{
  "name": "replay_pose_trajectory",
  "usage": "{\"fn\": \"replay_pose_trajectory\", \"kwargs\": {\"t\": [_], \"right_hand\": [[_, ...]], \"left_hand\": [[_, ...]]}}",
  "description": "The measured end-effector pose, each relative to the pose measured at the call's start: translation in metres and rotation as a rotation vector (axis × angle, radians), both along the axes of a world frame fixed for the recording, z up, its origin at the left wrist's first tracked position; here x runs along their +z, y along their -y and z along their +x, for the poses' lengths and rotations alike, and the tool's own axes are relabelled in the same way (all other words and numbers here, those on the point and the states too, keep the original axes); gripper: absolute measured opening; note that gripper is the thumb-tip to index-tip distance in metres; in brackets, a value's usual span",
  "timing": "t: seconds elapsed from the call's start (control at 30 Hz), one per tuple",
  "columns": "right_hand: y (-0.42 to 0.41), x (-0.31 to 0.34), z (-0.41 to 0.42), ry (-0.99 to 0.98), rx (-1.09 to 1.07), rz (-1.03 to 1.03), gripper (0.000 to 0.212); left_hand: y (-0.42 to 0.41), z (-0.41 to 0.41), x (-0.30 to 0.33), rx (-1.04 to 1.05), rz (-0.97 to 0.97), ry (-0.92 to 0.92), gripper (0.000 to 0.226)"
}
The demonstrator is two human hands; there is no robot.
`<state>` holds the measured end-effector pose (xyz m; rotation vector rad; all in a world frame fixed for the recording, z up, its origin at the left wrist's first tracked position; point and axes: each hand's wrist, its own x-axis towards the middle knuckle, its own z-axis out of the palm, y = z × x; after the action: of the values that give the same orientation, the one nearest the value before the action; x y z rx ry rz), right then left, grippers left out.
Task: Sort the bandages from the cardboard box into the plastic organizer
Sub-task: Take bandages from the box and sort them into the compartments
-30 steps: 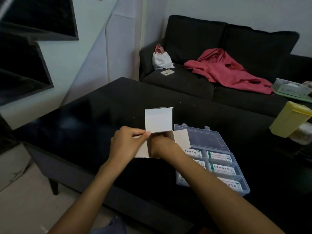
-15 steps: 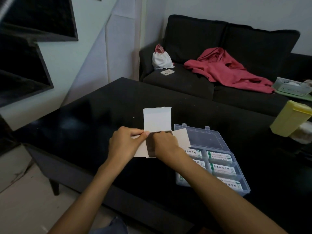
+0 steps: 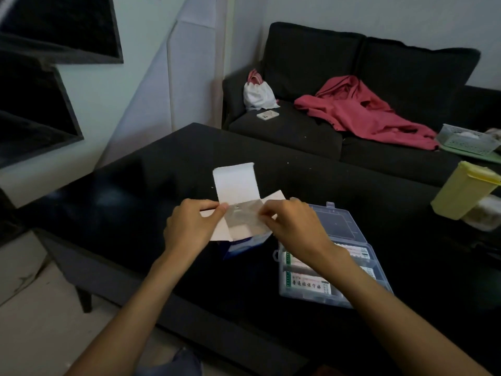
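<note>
Right hand [image 3: 291, 226] has come out of the box [image 3: 238, 213], now pinching a thin sheet at its mouth; left hand [image 3: 189, 226] still pinches a side flap. Organizer [image 3: 349, 226] near table's front edge, bandages inside.

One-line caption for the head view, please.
Both hands, left and right, hold the opened box over the table, beside the organizer.
</note>
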<state>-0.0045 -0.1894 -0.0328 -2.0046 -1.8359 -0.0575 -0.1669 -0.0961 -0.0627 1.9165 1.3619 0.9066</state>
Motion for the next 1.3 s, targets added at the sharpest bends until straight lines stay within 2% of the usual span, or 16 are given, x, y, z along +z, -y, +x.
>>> {"fn": "replay_pose_trajectory", "kwargs": {"t": [0.13, 0.23, 0.3, 0.43, 0.5, 0.57, 0.63, 0.7, 0.77, 0.87, 1.0, 1.07, 1.13, 1.2, 1.23, 1.3], "right_hand": [[0.000, -0.006, 0.008, -0.189, -0.033, 0.090, 0.019], [0.003, -0.010, 0.013, -0.216, -0.030, 0.144, 0.019], [0.008, -0.013, 0.013, -0.162, -0.012, 0.200, 0.020], [0.024, -0.014, 0.015, 0.002, 0.068, 0.405, 0.026], [0.035, -0.013, 0.019, 0.120, 0.117, 0.488, 0.034], [0.049, -0.012, 0.023, 0.194, 0.161, 0.551, 0.038], [0.064, -0.016, 0.029, 0.249, 0.165, 0.576, 0.035], [0.076, -0.022, 0.036, 0.272, 0.155, 0.557, 0.032], [0.082, -0.029, 0.041, 0.277, 0.150, 0.520, 0.032], [0.083, -0.036, 0.045, 0.327, 0.128, 0.480, 0.033], [0.082, -0.042, 0.046, 0.317, 0.093, 0.390, 0.040], [0.083, -0.043, 0.046, 0.186, 0.040, 0.412, 0.032], [0.085, -0.037, 0.045, -0.229, -0.127, 0.437, 0.030], [0.086, -0.024, 0.045, -0.798, -0.292, 0.297, 0.025], [0.086, -0.019, 0.048, -1.009, -0.344, 0.185, 0.030], [0.087, -0.017, 0.054, -1.170, -0.369, 0.007, 0.034]], "left_hand": [[-0.004, 0.005, 0.003, 0.037, -0.020, 0.022, 0.030], [-0.002, 0.007, 0.005, 0.082, 0.016, -0.027, 0.040], [0.002, 0.008, 0.007, 0.105, 0.110, -0.054, 0.044], [0.019, 0.008, 0.020, 0.079, 0.311, 0.003, 0.034], [0.030, 0.008, 0.027, 0.039, 0.320, 0.064, 0.036], [0.038, 0.013, 0.033, -0.068, 0.134, 0.177, 0.049], [0.048, 0.022, 0.038, -0.200, -0.196, 0.199, 0.064], [0.056, 0.029, 0.041, -0.341, -0.538, 0.129, 0.063], [0.061, 0.031, 0.042, -0.500, -0.756, 0.123, 0.056], [0.061, 0.032, 0.038, -0.653, -0.831, 0.205, 0.040], [0.061, 0.039, 0.031, -0.628, -0.808, 0.248, 0.023], [0.061, 0.044, 0.027, -0.600, -0.706, 0.229, 0.025], [0.062, 0.050, 0.022, -0.617, -0.591, 0.200, 0.028], [0.063, 0.057, 0.019, -0.657, -0.509, 0.174, 0.032], [0.065, 0.060, 0.017, -0.684, -0.478, 0.158, 0.033], [0.069, 0.067, 0.015, -0.716, -0.414, 0.124, 0.036]]}}
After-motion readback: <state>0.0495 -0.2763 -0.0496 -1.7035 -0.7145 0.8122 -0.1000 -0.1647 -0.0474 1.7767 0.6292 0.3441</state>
